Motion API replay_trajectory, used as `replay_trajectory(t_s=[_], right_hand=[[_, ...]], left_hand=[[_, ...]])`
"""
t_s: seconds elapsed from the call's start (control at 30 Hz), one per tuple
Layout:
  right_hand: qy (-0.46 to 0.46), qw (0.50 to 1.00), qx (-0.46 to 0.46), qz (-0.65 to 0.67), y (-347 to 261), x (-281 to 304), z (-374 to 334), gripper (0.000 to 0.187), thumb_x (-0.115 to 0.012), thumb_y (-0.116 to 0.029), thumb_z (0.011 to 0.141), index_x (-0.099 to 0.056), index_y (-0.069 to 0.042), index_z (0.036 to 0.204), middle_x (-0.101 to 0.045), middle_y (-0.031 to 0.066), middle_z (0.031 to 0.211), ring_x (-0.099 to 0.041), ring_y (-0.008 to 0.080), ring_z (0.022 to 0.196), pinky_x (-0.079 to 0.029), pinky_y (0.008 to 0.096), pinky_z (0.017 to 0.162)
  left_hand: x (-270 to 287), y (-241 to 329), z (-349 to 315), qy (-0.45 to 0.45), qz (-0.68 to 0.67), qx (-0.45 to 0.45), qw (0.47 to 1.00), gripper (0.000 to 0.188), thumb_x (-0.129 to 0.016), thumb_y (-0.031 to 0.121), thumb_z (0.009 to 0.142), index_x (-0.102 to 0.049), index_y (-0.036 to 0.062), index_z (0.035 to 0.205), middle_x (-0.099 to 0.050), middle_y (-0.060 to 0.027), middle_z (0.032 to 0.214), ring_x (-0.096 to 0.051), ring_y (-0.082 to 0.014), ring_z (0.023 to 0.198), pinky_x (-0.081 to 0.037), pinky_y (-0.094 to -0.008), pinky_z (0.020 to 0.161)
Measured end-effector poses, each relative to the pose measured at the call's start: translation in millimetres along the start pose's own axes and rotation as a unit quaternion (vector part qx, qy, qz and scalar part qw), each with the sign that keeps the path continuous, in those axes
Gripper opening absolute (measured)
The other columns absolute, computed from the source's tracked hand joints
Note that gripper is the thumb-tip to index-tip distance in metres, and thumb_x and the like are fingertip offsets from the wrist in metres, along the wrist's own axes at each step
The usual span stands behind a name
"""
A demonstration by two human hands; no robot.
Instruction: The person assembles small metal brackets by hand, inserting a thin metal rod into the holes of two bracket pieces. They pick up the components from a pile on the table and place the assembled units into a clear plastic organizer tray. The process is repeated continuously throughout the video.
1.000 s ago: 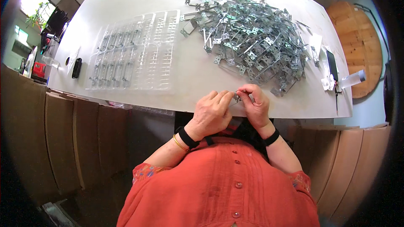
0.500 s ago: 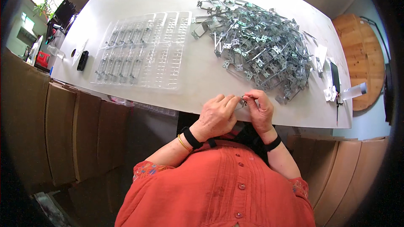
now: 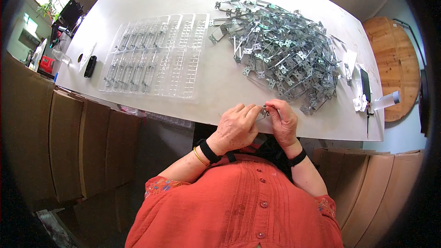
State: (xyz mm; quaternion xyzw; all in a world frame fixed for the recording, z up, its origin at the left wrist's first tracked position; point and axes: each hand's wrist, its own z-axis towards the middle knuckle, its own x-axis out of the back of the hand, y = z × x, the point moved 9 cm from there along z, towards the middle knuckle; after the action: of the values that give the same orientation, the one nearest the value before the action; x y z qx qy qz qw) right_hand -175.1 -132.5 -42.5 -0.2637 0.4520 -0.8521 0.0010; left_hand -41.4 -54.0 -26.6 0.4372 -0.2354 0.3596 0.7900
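Observation:
Near the table's front edge, my left hand (image 3: 237, 125) is closed round a small metal bracket (image 3: 265, 112), whose punched end shows between my hands. My right hand (image 3: 284, 121) pinches at that end with thumb and forefinger; most of the part is hidden by my fingers. Beyond my right hand lies a big heap of similar grey metal brackets (image 3: 285, 50) with thin rods. To the left, a clear plastic tray (image 3: 196, 64) holds metal pieces in rows of slots on its left side.
A black oblong object (image 3: 90, 66) lies left of the tray on the white table (image 3: 183, 110). At the right edge are a black tool (image 3: 365, 85), white paper (image 3: 350, 58) and a clear tube (image 3: 387, 100). Cardboard boxes (image 3: 69, 142) stand left below the table.
My right hand has shifted very slightly, and a little more of the bracket's end shows between my hands. The tray and the heap look the same.

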Motion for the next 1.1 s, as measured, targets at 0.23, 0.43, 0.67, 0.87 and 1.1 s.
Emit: replay_trajectory(t_s=[0.23, 0.43, 0.67, 0.87, 1.1], right_hand=[[0.01, 0.999, 0.031, -0.021, -0.5, 1.1, 0.4, 0.015, -0.075, -0.004, 0.097, -0.068, -0.005, 0.111, -0.072, 0.0115, 0.103, -0.071, 0.025, 0.092, -0.057, 0.034, 0.081], [0.006, 0.996, -0.048, 0.081, 13.5, -0.1, -6.4, 0.01, -0.071, -0.008, 0.103, -0.066, -0.004, 0.112, -0.072, 0.0065, 0.1, -0.071, 0.0159, 0.09, -0.056, 0.0293, 0.081], [0.036, 0.983, -0.082, 0.162, 27.6, 1.4, -8.3, 0.011, -0.068, -0.011, 0.106, -0.064, -0.004, 0.114, -0.072, 0.0049, 0.097, -0.07, 0.0118, 0.086, -0.058, 0.0275, 0.08], [0.045, 0.974, -0.093, 0.202, 27.4, 4.9, -7.2, 0.011, -0.067, -0.01, 0.107, -0.063, -0.004, 0.115, -0.072, 0.0052, 0.098, -0.07, 0.0128, 0.087, -0.058, 0.0285, 0.08], [0.055, 0.974, -0.091, 0.198, 30.0, 6.4, -8.1, 0.012, -0.064, -0.014, 0.109, -0.062, -0.004, 0.116, -0.072, 0.0054, 0.099, -0.07, 0.0132, 0.086, -0.058, 0.0287, 0.081]], left_hand=[[-0.5, 0.6, 0.4, -0.007, 0.004, 0.0, 1.0, 0.05, -0.07, 0.006, 0.075, -0.064, 0.0034, 0.125, -0.072, -0.0125, 0.113, -0.065, -0.0313, 0.084, -0.056, -0.0418, 0.077], [-3.0, -1.1, 1.9, -0.015, 0.021, -0.008, 1.0, 0.041, -0.072, 0.009, 0.081, -0.064, 0.0048, 0.121, -0.072, -0.0107, 0.108, -0.066, -0.0308, 0.084, -0.055, -0.0417, 0.08], [-7.5, 2.7, 5.8, -0.012, 0.092, -0.038, 0.995, 0.04, -0.07, 0.011, 0.087, -0.062, 0.0035, 0.125, -0.07, -0.0085, 0.099, -0.067, -0.0286, 0.087, -0.052, -0.0485, 0.1], [-14.4, 8.1, 7.8, 0.001, 0.118, -0.056, 0.991, 0.039, -0.068, 0.01, 0.089, -0.062, 0.0035, 0.127, -0.066, -0.0059, 0.091, -0.068, -0.0265, 0.086, -0.049, -0.0531, 0.109], [-20.2, 8.3, 13.4, -0.019, 0.131, -0.041, 0.99, 0.031, -0.067, 0.011, 0.09, -0.062, 0.0041, 0.12, -0.065, -0.0074, 0.087, -0.069, -0.0269, 0.082, -0.048, -0.0535, 0.11]])
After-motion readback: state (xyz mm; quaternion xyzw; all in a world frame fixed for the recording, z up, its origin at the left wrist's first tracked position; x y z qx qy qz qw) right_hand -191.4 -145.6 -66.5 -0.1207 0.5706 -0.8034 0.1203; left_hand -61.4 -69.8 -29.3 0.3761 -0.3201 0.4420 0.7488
